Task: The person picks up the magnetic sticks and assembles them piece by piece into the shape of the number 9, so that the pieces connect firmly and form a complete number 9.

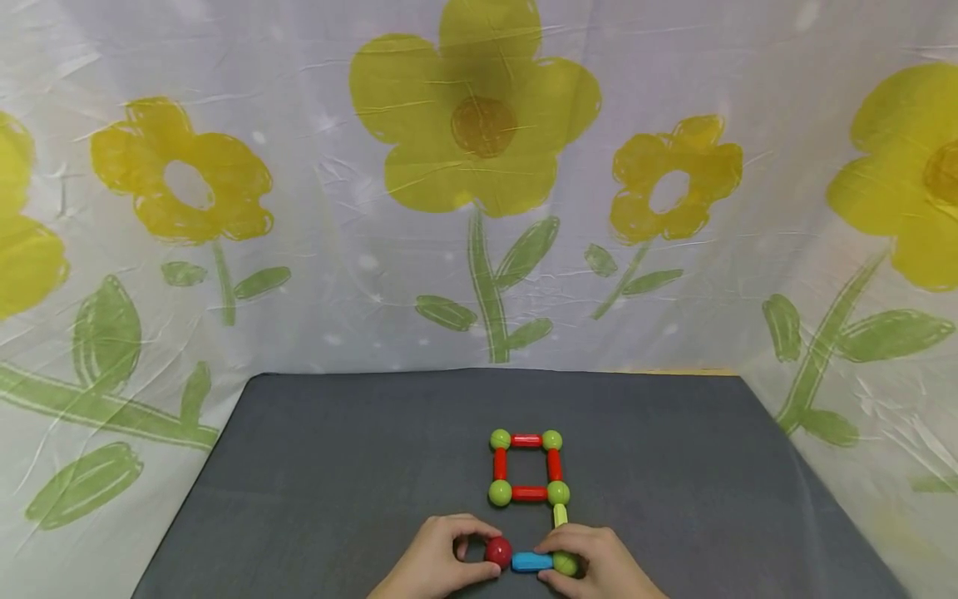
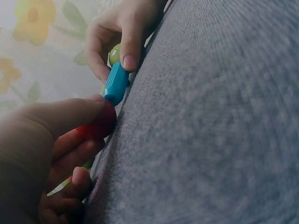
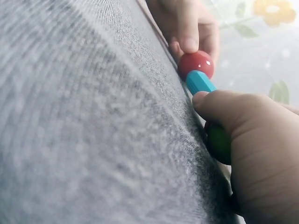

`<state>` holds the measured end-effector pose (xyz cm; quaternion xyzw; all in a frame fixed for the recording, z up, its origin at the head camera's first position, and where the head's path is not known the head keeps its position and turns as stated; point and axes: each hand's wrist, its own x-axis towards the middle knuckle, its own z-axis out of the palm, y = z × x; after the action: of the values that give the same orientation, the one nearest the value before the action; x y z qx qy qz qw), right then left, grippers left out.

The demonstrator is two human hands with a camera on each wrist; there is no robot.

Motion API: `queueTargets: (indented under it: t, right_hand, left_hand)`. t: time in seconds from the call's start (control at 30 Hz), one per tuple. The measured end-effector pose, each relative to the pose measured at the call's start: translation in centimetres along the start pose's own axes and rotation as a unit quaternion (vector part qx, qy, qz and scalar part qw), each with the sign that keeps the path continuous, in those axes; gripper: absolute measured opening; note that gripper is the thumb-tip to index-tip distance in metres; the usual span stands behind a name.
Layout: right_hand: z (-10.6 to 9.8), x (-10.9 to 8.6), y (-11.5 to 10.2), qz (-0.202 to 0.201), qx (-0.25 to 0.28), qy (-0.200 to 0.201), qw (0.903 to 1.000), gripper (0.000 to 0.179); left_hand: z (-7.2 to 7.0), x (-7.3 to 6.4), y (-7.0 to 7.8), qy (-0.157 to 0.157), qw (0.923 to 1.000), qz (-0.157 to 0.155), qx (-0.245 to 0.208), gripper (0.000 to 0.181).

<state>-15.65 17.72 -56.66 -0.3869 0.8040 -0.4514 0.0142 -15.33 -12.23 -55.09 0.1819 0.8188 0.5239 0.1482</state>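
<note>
My left hand [image 1: 441, 556] pinches a red ball [image 1: 498, 550] between thumb and fingers, low on the dark tabletop. Beside it my right hand [image 1: 599, 559] grips a blue rod [image 1: 532, 562] near its right end, where a green ball [image 1: 565, 563] sits under the fingers. The blue rod's left end points at the red ball; in the head view a thin gap seems to part them. From the green ball a yellow-green rod [image 1: 560, 516] runs up to the lower right corner of a square, made of red rods [image 1: 529, 493] and green balls [image 1: 500, 492].
The dark grey cloth-covered table [image 1: 337, 466] spreads around the pieces on both sides. Behind it hangs a pale curtain [image 1: 322, 249] printed with yellow flowers, which also runs along the left and right sides.
</note>
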Motion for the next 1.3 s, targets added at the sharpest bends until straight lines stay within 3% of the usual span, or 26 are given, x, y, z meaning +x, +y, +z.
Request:
queueTargets:
  t: [0.13,0.37,0.53,0.7,0.97,1.17,1.3]
  right_hand:
    - [0.06,-0.01,-0.15,-0.011,-0.003,0.002,0.9999,0.02]
    - [0.03,0.02,-0.21,0.023,0.003,-0.003,0.9997,0.02]
    - [0.13,0.1,-0.39,0.02,-0.003,0.002,0.9998,0.019]
    - [0.25,0.32,-0.43,0.016,-0.001,0.023,0.9996,0.019]
    - [0.16,0.6,-0.07,0.065,-0.01,0.064,0.9958,0.018]
    - [0.16,0.32,-0.16,0.061,-0.01,0.061,0.9962,0.017]
    - [0.18,0.15,-0.38,0.046,-0.007,0.079,0.9957,0.018]
  left_hand:
    - [0.06,-0.17,-0.07,-0.001,1.0,-0.003,-0.003,0.03]
    - [0.03,-0.34,-0.09,0.001,1.0,0.001,0.0,0.03]
    - [-0.05,-0.44,-0.03,-0.001,1.0,0.003,0.003,0.031]
    - [-0.27,-0.63,0.02,-0.005,0.9999,0.001,0.01,0.034]
    - [-0.36,-0.55,-0.28,-0.01,0.9996,0.02,0.016,0.031]
    - [-0.22,-0.38,-0.76,-0.022,0.9992,0.028,0.017,0.028]
    - [-0.14,-0.42,-0.82,-0.024,0.9993,0.027,0.008,0.028]
